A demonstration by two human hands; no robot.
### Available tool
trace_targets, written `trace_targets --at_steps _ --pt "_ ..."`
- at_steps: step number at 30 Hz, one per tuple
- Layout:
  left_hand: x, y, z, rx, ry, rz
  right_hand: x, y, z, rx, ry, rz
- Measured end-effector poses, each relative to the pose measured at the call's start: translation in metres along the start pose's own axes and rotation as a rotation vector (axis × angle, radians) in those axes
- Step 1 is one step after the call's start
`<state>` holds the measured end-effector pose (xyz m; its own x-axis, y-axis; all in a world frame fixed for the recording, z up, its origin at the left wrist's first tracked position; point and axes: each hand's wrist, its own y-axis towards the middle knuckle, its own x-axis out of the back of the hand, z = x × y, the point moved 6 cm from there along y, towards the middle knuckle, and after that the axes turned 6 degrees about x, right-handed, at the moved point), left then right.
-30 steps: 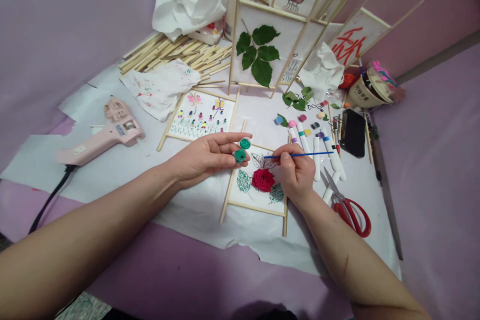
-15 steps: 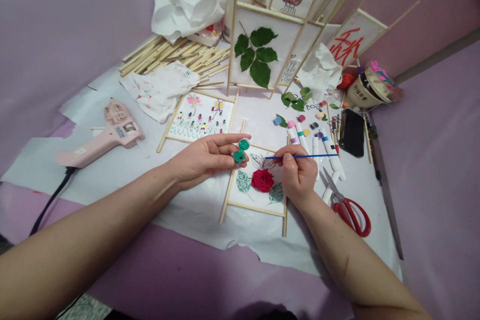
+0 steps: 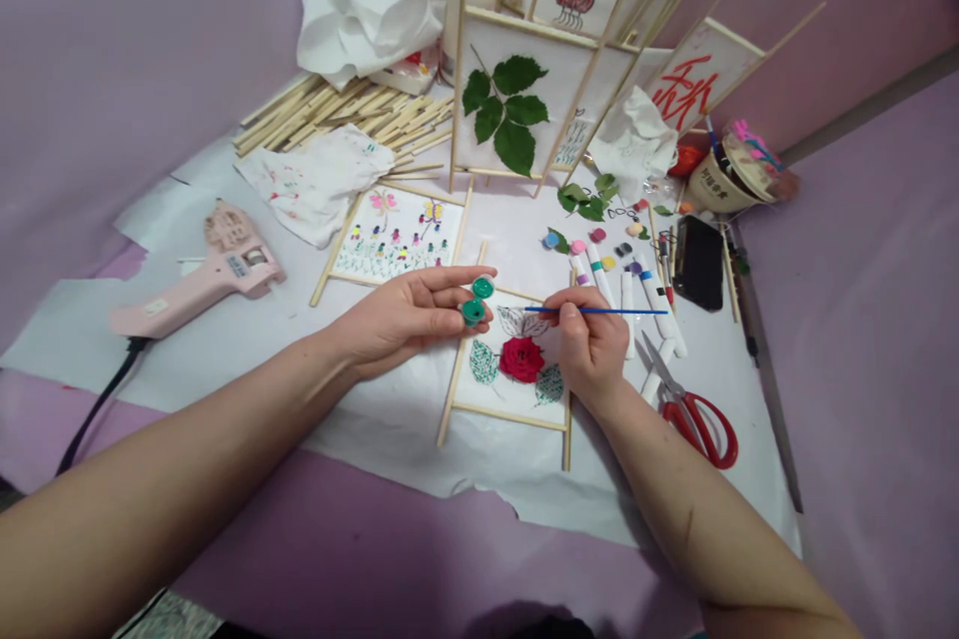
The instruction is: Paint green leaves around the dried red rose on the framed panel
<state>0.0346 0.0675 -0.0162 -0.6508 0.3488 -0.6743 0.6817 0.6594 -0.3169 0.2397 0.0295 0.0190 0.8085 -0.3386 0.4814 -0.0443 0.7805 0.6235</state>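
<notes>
Between the fingertips of my left hand [image 3: 420, 318] is a small paint pot [image 3: 473, 312] of green paint, its lid flipped open. My right hand [image 3: 591, 334] is closed around a thin blue paintbrush [image 3: 629, 311], held nearly level with its tip pointing left. Below both hands lies a white panel [image 3: 486, 397] framed with wooden sticks. It bears a red rose [image 3: 522, 359], two leaves dabbed in green and an outlined leaf pair [image 3: 522, 321] above the rose. The brush tip is over these outlined leaves; whether it touches them I cannot tell.
Red-handled scissors [image 3: 700, 427], white markers [image 3: 660, 305], small paint pots and a black phone [image 3: 698, 263] lie on the right. A pink glue gun [image 3: 202, 275] rests at left. Behind are loose sticks [image 3: 352, 115], a flower panel [image 3: 394, 235] and an upright leaf panel [image 3: 498, 110].
The whole view has shifted slightly. The brush tip has moved a little left and upward relative to the panel; both hands keep their hold.
</notes>
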Motion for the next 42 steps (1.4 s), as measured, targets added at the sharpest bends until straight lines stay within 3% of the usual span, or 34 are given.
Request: trace_targets --at_steps 9,16,23,29,42 --pt "0.0010 0.0003 0.0000 -0.010 0.013 -0.008 -0.0031 0.0022 0.0001 -0.023 -0.033 0.062" --pt "0.0011 0.0003 -0.0002 -0.006 0.009 0.003 0.0001 0.0005 0.0013 0.003 -0.013 0.009" --pt "0.0020 0.0008 0.0011 -0.001 0.023 -0.001 -0.0038 0.0016 0.0006 -0.026 -0.048 0.077" --pt "0.0014 0.0000 0.0000 -0.002 0.018 -0.014 0.0014 0.0001 0.0027 0.025 -0.036 0.005" --pt "0.0057 0.0006 0.0033 0.003 0.028 0.011 -0.0025 0.0021 0.0069 0.112 -0.047 0.074"
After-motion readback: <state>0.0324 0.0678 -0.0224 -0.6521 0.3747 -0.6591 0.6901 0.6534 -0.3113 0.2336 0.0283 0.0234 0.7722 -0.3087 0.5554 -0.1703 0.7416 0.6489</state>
